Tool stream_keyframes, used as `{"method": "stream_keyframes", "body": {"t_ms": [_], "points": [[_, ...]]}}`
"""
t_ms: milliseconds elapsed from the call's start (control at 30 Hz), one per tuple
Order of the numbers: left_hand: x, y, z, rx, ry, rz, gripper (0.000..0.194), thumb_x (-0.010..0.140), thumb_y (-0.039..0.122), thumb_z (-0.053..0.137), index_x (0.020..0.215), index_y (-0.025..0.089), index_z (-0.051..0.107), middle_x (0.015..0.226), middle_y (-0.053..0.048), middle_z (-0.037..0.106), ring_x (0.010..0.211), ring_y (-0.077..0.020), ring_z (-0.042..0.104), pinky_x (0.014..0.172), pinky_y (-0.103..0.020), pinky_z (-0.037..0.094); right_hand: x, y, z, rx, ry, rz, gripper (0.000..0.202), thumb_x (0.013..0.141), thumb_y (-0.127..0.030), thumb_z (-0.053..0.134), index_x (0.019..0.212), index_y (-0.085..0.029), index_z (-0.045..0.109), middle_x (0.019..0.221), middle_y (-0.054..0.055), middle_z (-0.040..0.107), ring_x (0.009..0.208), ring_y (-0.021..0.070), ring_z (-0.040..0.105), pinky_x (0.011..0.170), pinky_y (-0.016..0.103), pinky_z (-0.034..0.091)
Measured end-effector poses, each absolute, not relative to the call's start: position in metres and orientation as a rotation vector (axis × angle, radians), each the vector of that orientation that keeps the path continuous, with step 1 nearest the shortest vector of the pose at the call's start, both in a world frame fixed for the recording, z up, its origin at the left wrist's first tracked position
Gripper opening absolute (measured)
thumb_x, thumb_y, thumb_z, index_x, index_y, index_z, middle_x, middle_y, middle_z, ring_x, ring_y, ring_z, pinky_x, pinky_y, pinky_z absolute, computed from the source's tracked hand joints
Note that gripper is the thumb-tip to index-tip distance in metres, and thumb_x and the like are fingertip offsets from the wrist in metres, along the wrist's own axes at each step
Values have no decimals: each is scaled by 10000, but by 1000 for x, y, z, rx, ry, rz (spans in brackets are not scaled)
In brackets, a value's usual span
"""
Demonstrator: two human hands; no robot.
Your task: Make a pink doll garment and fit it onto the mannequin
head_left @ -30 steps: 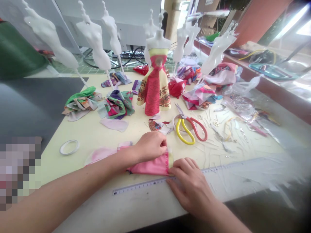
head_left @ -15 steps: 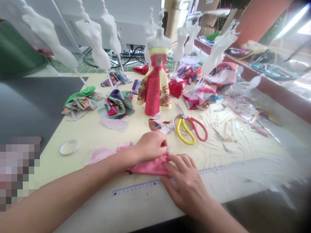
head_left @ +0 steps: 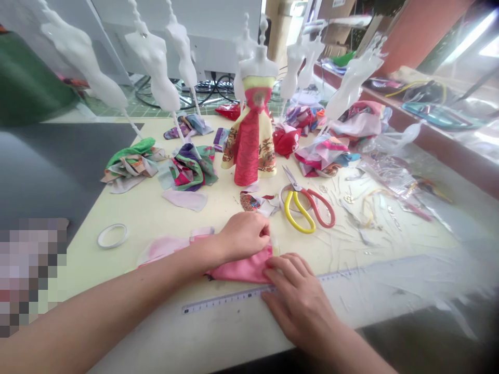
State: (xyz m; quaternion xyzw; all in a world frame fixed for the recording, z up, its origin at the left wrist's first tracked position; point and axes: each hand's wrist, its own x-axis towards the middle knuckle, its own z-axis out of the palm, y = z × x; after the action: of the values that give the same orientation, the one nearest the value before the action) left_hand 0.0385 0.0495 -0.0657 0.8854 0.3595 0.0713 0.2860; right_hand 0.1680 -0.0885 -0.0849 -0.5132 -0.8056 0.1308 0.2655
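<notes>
White ring [head_left: 100,239] is lying flat on the left of my table [head_left: 83,259], then there's the pink cloth [head_left: 241,270] in the near middle, with my left grip [head_left: 246,234] curled over it, fingertips tucked out of sight so I honestly can't tell if they're pinching anything. Clear ruler [head_left: 218,303] lies just in front of the cloth and runs under my right grip [head_left: 298,288], fingers bent onto the cloth's right edge, can't tell if it's pinched. Scissors [head_left: 297,188] sit behind that, yellow and red handles toward me.
</notes>
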Motion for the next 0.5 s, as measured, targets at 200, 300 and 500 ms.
{"method": "stream_keyframes", "body": {"t_ms": [200, 300, 500], "points": [[38, 50, -63, 2328, 954, 164, 153, 709, 166, 511, 692, 188, 661, 754, -3, 673, 708, -158, 594, 646, -265, 429, 177, -91, -89, -1357, -2158, 269, 296, 811, -99, 522, 1106, -119, 539, 1124, 124, 556, 1006, 257, 474, 897, 473, 412], [38, 51, -62, 2316, 941, 160, 156, 720, 179, 512, 706, 189, 667, 765, -5, 678, 720, -160, 598, 660, -269, 434, 182, -91, -90, -1368, -2147, 236, 300, 812, -95, 531, 1111, -118, 534, 1139, 122, 564, 1011, 255, 473, 891, 464, 417], [39, 52, -64, 2305, 928, 167, 102, 687, 153, 551, 662, 177, 647, 726, -4, 660, 695, -152, 585, 638, -257, 433, 183, -91, -94, -1391, -2148, 252, 274, 817, -100, 532, 1089, -124, 543, 1160, 124, 556, 1012, 256, 476, 888, 462, 418]]}}
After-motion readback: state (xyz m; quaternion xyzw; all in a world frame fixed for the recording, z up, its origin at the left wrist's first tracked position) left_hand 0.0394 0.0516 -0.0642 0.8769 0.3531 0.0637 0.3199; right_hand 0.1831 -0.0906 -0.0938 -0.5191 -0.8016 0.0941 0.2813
